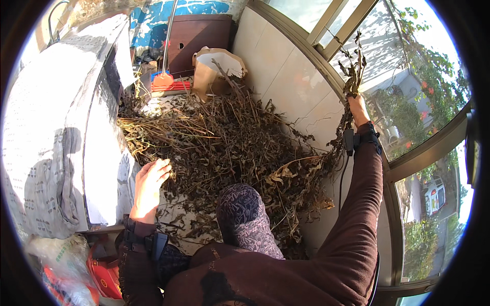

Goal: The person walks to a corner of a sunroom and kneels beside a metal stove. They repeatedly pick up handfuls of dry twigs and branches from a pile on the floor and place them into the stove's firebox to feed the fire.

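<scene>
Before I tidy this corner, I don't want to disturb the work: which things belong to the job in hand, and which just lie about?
Apparently in the job:
dried stalks in the right hand
heap of dried plants

Apparently just lying about:
open carton
brown panel
red bag
clear plastic bag

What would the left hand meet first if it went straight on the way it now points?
Probably the heap of dried stalks and leaves, which lies ahead of the left hand; the depth between them is hard to judge.
</scene>
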Tool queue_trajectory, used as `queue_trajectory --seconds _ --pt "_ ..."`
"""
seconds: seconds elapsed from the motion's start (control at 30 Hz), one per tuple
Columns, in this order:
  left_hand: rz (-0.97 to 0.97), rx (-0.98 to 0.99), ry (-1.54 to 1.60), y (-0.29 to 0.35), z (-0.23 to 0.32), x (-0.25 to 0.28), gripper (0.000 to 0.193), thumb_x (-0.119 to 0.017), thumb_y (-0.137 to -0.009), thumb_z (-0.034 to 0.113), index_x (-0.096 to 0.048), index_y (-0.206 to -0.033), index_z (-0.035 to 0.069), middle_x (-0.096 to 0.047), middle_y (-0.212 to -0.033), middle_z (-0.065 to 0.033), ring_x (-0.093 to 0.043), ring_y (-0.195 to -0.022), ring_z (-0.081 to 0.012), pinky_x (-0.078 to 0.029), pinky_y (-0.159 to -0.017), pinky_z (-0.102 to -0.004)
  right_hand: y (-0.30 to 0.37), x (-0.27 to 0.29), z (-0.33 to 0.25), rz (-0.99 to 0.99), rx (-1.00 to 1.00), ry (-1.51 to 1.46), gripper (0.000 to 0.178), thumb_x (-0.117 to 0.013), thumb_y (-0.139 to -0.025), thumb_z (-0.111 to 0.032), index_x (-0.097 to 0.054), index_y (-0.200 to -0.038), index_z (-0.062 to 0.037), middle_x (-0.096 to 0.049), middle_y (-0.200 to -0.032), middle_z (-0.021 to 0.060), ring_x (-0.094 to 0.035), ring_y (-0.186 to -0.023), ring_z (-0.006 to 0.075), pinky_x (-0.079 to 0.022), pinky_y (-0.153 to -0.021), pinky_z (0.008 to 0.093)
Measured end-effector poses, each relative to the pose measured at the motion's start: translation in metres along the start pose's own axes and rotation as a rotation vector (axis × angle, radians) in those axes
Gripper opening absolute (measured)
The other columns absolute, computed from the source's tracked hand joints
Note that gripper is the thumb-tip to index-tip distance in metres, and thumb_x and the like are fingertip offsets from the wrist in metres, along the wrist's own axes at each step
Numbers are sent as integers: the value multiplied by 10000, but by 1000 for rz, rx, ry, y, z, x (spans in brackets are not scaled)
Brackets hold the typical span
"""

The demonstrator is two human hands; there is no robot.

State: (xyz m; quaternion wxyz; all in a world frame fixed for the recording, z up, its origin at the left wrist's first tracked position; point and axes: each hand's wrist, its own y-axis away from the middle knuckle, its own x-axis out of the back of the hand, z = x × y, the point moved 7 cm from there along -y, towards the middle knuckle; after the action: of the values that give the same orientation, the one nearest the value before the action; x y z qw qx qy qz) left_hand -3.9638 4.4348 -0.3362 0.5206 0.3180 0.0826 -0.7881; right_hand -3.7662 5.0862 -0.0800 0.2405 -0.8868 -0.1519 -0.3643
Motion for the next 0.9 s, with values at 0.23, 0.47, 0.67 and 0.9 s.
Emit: queue_trajectory --seconds 0.23,0.47,0.67,0.9 --pt "-3 -2 39 -5 0 1 218 -604 -938 162 -613 -1082 -2 -680 -1085 -166 -680 -953 -236 -561 -793 -314 -32 15 -28 -46 230 305 324 -531 -858 -215 -572 -1026 59 -603 -812 208 -580 -727 343 -451 -679 450" --pt "26 23 10 2 3 -8 298 -639 -923 176 -559 -1124 -29 -673 -1078 -168 -668 -943 -213 -534 -818 -302 -52 28 -57 96 310 347 342 -546 -840 -211 -592 -1052 53 -627 -846 235 -605 -742 360 -475 -688 441" --pt "76 72 -54 -2 5 -14 237 -648 -913 185 -593 -1067 13 -681 -1072 -132 -660 -952 -198 -517 -816 -301 -65 51 -129 29 434 127 327 -520 -830 -202 -587 -1036 44 -608 -757 178 -579 -667 291 -467 -638 410" --pt "102 125 -57 -7 -9 -10 234 -655 -913 194 -590 -1069 31 -672 -1077 -120 -648 -968 -195 -501 -821 -309 -81 8 -237 198 871 506 229 -517 -862 -141 -628 -956 37 -628 -876 243 -624 -858 399 -511 -728 451"
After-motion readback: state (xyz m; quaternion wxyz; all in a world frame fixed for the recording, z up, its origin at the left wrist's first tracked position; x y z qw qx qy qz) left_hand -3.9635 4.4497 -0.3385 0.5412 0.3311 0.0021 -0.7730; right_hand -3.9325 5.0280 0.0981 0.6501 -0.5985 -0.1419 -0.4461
